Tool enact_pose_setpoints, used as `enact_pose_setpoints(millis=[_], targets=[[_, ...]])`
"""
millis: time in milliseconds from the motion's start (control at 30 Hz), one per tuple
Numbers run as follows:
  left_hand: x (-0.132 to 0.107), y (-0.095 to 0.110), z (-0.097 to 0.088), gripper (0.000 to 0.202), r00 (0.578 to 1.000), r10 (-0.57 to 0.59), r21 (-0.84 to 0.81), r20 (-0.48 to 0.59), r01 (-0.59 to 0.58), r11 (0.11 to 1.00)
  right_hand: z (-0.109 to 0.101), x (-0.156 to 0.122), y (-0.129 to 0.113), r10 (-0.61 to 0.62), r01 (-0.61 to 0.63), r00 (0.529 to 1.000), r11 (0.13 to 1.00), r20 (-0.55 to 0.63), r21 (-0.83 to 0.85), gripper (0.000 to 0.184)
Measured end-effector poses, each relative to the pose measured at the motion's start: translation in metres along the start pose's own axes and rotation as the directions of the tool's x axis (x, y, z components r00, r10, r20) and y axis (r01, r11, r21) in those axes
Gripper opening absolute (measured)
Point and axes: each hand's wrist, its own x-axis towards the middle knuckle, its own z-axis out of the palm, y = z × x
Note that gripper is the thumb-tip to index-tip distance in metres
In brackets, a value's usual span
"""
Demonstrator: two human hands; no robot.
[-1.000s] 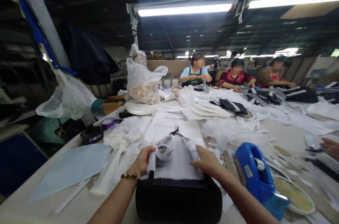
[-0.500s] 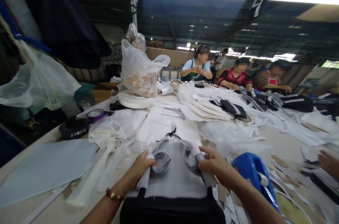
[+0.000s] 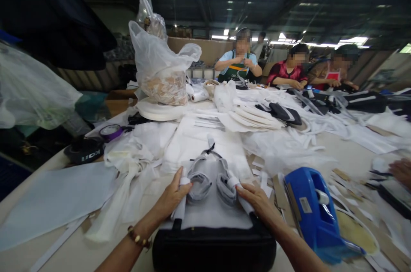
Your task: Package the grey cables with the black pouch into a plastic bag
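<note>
A black bag lies at the table's near edge, with a pale sheet over its upper side. Two straps run up from it, wrapped in white material. My left hand is closed around the left wrapped strap, thumb on top. On the other side, my right hand pinches the right wrapped strap. Between my hands lie two coils of grey webbing, the left coil and the right coil. A small black loop tops the bag.
Right of my forearm stands a blue tape dispenser among paper scraps. Purple-cored tape and a pale blue sheet lie left. A stack of white sheets sits ahead. Co-workers sit across the table; another person's hand is far right.
The view has tilted down a little. My right hand has shifted slightly on its strap, fingers more stretched along it; both hands remain at the straps, and the bag stays in place.
</note>
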Motion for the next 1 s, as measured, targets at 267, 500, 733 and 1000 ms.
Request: enact_pose_setpoints(millis=[267, 500, 733, 1000], targets=[[-0.022, 0.005, -0.013, 0.083, 0.992, 0.107, 0.087, 0.062, -0.112, 0.99, -0.01, -0.014, 0.012, -0.012, 0.004, 0.982, 0.999, -0.188, -0.043, 0.066], [-0.077, -0.018, -0.043, 0.074, 0.944, 0.258, 0.256, 0.203, -0.306, 0.917, -0.027, -0.068, 0.054, -0.118, 0.078, 0.967, 0.981, -0.225, -0.18, 0.051], [-0.093, -0.058, -0.046, 0.076, 0.911, 0.387, 0.308, 0.143, -0.413, 0.857, -0.025, -0.086, 0.082, -0.268, 0.256, 0.963, 0.943, -0.029, -0.211, 0.075], [-0.09, -0.069, -0.037, 0.081, 0.898, 0.412, 0.294, 0.153, -0.44, 0.849, -0.028, -0.07, 0.077, -0.277, 0.274, 0.961, 0.942, 0.015, -0.196, 0.085]])
